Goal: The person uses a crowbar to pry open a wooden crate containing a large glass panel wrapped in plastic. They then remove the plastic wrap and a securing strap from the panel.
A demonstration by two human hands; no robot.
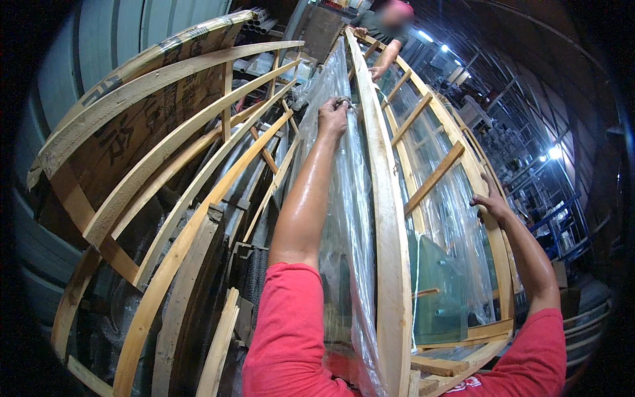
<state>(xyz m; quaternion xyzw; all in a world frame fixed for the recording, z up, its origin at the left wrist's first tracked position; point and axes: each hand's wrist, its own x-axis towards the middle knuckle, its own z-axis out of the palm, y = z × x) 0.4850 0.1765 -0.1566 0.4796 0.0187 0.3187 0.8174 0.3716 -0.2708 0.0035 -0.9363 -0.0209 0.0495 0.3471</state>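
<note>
Pinching a bunched edge of the clear plastic sheet (354,231), the L hand (333,119) is at 12 o'clock w/ fingers curled. This sheet hangs down to approx. 6 o'clock, just beside the thick wooden beam (389,212) of a crate frame. At 3 o'clock, the R hand (493,202) touches the outer rail (501,258) of same frame, thumb stuck out; I cannot tell if it grips. Betw. beam and rail are cross slats (434,177) and, at approx. 4 o'clock, a greenish glass pane (440,298), w/ a white cord (416,284) beside it. At 1 o'clock, a co-worker (372,25) reaches to the frame's far end. Slatted wooden frames (129,182) stand at 9 o'clock
</note>
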